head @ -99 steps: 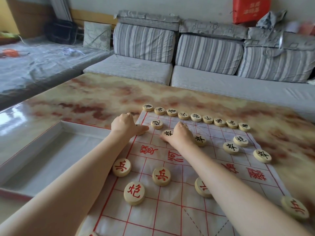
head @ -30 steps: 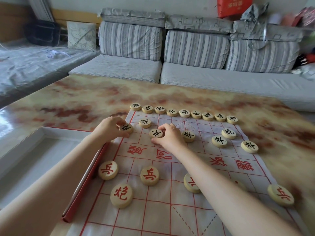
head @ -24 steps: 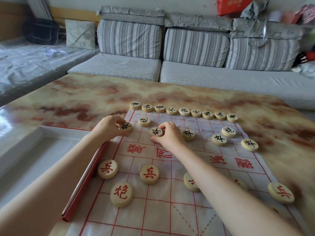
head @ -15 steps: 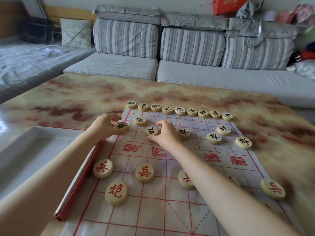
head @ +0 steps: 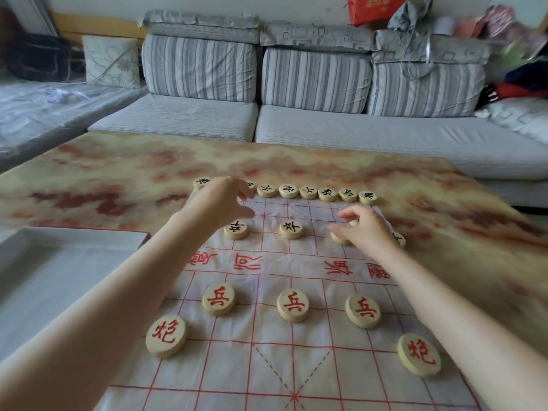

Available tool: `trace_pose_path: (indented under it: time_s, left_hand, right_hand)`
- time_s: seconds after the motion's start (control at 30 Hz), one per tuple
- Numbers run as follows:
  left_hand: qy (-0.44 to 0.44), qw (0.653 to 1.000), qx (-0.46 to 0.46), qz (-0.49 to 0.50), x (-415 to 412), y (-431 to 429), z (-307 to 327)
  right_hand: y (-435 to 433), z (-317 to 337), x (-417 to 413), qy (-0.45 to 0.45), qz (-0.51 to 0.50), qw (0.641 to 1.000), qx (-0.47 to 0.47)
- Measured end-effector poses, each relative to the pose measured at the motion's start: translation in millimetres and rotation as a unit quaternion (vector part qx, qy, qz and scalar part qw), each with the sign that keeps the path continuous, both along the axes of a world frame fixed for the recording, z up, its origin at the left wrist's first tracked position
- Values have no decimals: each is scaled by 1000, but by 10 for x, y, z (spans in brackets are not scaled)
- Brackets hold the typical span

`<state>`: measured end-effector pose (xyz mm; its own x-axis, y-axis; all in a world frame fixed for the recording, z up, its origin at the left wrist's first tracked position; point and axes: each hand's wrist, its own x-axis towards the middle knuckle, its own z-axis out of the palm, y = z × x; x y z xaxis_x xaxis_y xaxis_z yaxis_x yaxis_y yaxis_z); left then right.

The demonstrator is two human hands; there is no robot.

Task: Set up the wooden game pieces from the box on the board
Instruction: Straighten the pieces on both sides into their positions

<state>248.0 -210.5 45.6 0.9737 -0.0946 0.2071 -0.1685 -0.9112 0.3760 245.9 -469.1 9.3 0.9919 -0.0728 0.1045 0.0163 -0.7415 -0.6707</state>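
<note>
1. One marbled surface [head: 118, 161] carries everything: the board across its middle, the box at its left.
2. Spread flat on it, the board [head: 267, 366] is a creased white cloth ruled in red, and its near edge runs out of view.
3. Just beside the board's left edge sits the box [head: 59, 262], a shallow white tray with a red rim. No disc shows in the part that is visible.
4. Both hands reach over the far half. The left hand [head: 218, 200] hovers at the far-left corner, blurred, with fingers spread wide and apparently holding nothing. The right hand [head: 363, 229] hangs over the far right with fingers loosely bent above a half-hidden disc, and I cannot tell whether it pinches it.
5. Round pale wooden discs carry the pieces' characters. The black-lettered row [head: 288, 191] lines the far edge, two black soldier discs [head: 290, 229] stand clear between the hands, and three red soldier discs [head: 293, 304] and two red cannon discs [head: 165, 336] sit nearer.
6. Judged from this, the far side is being squared up. The next move calls for nudging each disc onto its crossing without rucking the cloth.
</note>
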Motion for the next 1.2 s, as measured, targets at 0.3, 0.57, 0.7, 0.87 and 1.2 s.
trace_pose_path:
  time_s: [0.3, 0.57, 0.7, 0.87, 1.2]
  left_hand:
    - [96, 982, 36, -156, 245, -677, -341]
    - [102, 978, 42, -179, 319, -644, -354]
    - [75, 987, 43, -134, 315, -652, -445]
    - [46, 995, 41, -76, 257, -715, -569]
    - [89, 990, -14, -105, 231, -609, -573]
  right_hand:
    - [-148, -132, 12, 9, -67, 991, -112]
    - [-141, -266, 144, 29, -41, 994, -101]
    - [-193, -267, 179, 52, 16, 997, -57]
    - [-215, -255, 149, 60, 38, 997, -3]
    - [-267, -321, 189, 39, 33, 998, -26]
